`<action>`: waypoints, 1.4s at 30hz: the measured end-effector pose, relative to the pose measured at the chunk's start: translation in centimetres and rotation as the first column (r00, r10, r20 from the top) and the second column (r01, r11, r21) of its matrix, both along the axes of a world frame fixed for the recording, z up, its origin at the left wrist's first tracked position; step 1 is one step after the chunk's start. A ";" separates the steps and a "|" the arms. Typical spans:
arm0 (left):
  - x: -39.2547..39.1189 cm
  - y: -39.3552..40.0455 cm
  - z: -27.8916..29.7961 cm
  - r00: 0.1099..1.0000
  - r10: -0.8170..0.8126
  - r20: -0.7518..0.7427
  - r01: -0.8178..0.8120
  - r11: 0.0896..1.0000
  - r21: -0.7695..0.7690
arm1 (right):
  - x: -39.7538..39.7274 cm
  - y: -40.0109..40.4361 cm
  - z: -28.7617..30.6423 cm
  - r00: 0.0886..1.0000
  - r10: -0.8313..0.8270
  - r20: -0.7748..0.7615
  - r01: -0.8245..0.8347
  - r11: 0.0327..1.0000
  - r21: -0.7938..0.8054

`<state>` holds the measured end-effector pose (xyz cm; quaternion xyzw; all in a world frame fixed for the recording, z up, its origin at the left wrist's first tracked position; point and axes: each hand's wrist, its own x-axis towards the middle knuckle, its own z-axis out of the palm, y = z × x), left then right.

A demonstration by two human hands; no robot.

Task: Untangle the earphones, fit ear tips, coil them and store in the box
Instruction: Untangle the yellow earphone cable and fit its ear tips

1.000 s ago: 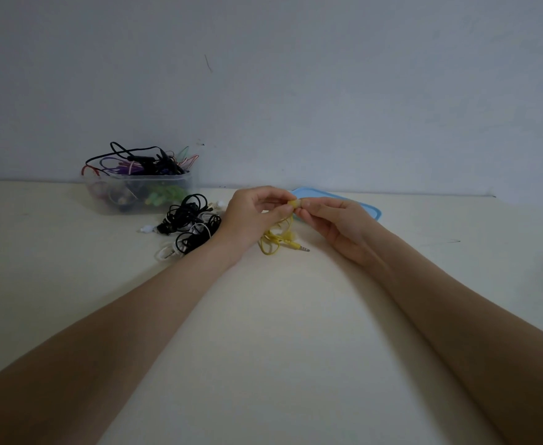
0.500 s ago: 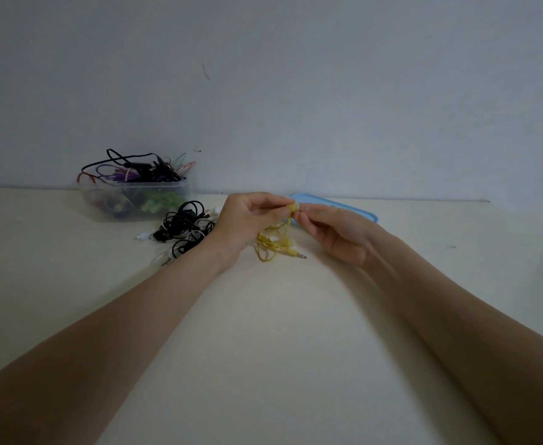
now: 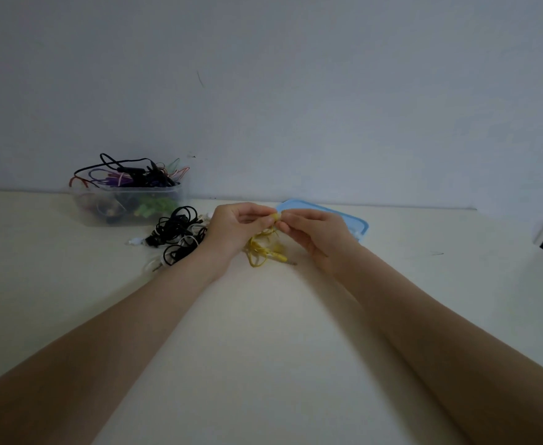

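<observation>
Dim, flat, bluish light; soft focus, wide-angle bowing at edges.

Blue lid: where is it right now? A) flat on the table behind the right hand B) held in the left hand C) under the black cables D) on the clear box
A: the blue lid lies on the table just behind the right hand, apart from the clear box.

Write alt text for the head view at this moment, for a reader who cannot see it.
Both hands, left hand and right hand, pinch a yellow earbud above the table, its yellow cable dangling in loops. Left sit tangled black earphones and a clear box of cables; a blue lid lies behind.
</observation>
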<state>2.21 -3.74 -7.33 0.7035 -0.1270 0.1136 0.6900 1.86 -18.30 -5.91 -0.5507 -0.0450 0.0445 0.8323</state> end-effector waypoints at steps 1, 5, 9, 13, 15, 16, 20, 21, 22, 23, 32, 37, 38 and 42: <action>0.0 -0.1 0.0 1.000 0.012 0.007 -0.012 1.000 0.009 | 0.0 0.0 0.0 0.998 -0.028 0.047 0.031 0.997 -0.069; 0.0 -0.2 -0.1 0.999 0.048 0.019 -0.049 0.999 0.016 | 0.0 0.0 -0.1 0.984 -0.034 0.175 0.076 0.968 -0.239; -0.1 -0.1 0.0 1.000 0.026 0.010 -0.026 0.999 0.030 | -0.1 -0.2 -0.2 0.973 -0.038 0.228 0.117 0.932 -0.343; -0.1 0.0 -0.1 0.999 0.007 -0.035 -0.006 0.999 0.034 | -0.1 -0.4 -0.2 0.961 -0.031 0.276 0.139 0.914 -0.382; -0.1 0.3 0.0 0.997 -0.018 -0.080 0.021 0.999 0.039 | 0.0 -0.4 -0.2 0.945 -0.023 0.325 0.167 0.891 -0.422; -0.1 0.5 0.1 0.994 -0.033 -0.100 0.038 0.998 0.042 | 0.0 -0.4 -0.3 0.937 -0.014 0.348 0.178 0.879 -0.442; -0.3 0.4 0.3 0.992 -0.043 -0.119 0.050 0.997 0.051 | 0.0 -0.6 -0.6 0.927 -0.002 0.375 0.198 0.853 -0.483; -0.4 0.3 0.3 0.993 -0.031 -0.111 0.038 0.998 0.057 | 0.0 -0.7 -0.6 0.930 -0.013 0.366 0.202 0.853 -0.481; -0.5 0.1 0.3 0.995 -0.018 -0.101 0.025 0.997 0.068 | 0.1 -0.7 -0.6 0.934 -0.024 0.357 0.206 0.852 -0.481; -0.5 0.1 0.2 0.996 -0.007 -0.091 0.014 0.997 0.081 | 0.2 -0.7 -0.7 0.936 -0.032 0.351 0.212 0.848 -0.486; -0.5 0.2 0.2 0.997 -0.004 -0.081 0.012 0.994 0.104 | 0.1 -0.7 -0.8 0.947 -0.008 0.321 0.169 0.862 -0.478; -0.6 0.1 0.3 0.997 0.004 -0.082 0.004 0.995 0.098 | 0.0 -0.8 -0.8 0.948 -0.003 0.317 0.165 0.860 -0.483; -0.6 0.0 0.3 0.997 0.003 -0.082 0.005 0.995 0.095 | 0.0 -0.8 -0.9 0.947 -0.004 0.321 0.169 0.856 -0.488; -0.6 0.1 0.2 0.997 -0.008 -0.081 0.017 0.994 0.107 | 0.1 -0.7 -0.9 0.939 0.008 0.343 0.191 0.818 -0.542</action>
